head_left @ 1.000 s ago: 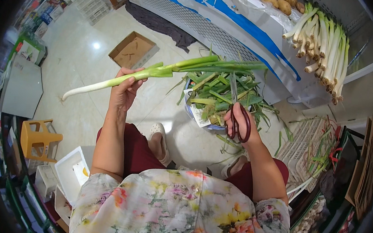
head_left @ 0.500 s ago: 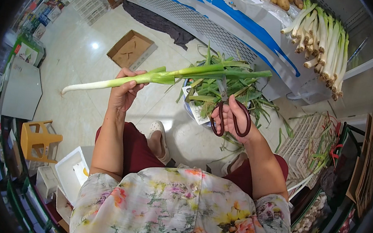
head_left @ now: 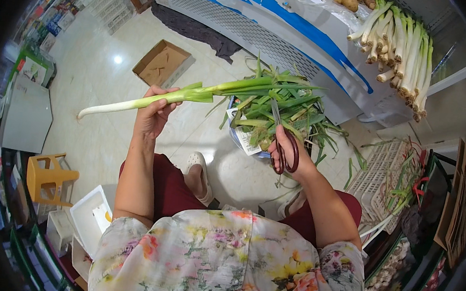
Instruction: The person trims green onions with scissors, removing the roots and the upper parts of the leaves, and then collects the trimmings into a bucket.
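Gripping a long green-and-white leek (head_left: pixel 193 95) mid-stalk, the left hand (head_left: pixel 155 116) is closed around it, forearm raised, holding it level above the pale floor. The right hand (head_left: pixel 288 150) has fingers through dark-red-handled scissors (head_left: pixel 282 141), blades pointing into the leek's leaves, above a basin of green trimmings (head_left: pixel 268 121).

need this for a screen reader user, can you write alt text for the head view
Seen from above, a seated person's left hand holds a long leek level while the right hand holds scissors at its green leaves, over a basin of trimmings. Trimmed leeks lie stacked on a white-and-blue cabinet.
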`<control>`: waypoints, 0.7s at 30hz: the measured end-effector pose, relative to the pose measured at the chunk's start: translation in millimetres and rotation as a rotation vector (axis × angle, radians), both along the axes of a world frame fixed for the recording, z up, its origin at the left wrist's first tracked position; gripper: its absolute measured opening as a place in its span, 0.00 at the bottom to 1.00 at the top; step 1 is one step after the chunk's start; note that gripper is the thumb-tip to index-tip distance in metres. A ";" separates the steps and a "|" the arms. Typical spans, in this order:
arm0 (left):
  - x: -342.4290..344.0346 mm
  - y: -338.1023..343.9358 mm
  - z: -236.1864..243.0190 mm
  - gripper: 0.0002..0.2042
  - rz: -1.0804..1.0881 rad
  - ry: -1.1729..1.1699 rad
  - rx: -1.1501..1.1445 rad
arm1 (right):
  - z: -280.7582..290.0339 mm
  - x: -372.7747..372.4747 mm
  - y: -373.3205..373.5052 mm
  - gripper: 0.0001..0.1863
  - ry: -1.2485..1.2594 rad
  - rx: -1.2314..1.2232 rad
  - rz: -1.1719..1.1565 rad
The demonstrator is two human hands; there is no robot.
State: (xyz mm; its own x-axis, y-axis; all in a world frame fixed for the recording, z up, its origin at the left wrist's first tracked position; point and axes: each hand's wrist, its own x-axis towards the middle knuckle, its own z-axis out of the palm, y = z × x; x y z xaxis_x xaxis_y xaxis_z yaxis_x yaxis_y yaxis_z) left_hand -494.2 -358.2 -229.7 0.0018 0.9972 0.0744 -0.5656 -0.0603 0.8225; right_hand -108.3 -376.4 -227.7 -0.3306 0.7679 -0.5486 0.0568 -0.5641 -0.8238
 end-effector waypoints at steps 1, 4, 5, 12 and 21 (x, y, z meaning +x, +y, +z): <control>0.2 0.1 1.4 0.09 0.015 0.004 -0.003 | -4.6 1.7 -2.2 0.36 0.030 -0.024 0.011; -0.5 -1.7 5.5 0.09 0.050 0.027 -0.007 | -14.9 9.2 -9.2 0.31 0.010 0.029 0.052; -2.1 -3.6 6.2 0.08 0.052 0.044 -0.005 | -15.0 13.2 -10.9 0.31 -0.004 0.067 0.085; -67.9 0.8 51.7 0.13 0.372 0.078 0.232 | -1.7 27.1 -9.9 0.33 -0.084 0.178 0.005; -39.5 -56.6 181.9 0.23 0.299 1.118 0.155 | -9.3 54.5 -2.1 0.27 -0.338 0.642 -0.088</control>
State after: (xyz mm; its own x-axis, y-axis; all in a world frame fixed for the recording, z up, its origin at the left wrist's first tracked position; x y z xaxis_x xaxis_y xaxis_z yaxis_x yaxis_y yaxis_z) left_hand -533.7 -414.8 -47.7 -0.0903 0.9492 0.3015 0.5231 -0.2124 0.8254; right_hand -53.8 -378.4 -237.0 -0.1450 0.9885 -0.0421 0.3435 0.0104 -0.9391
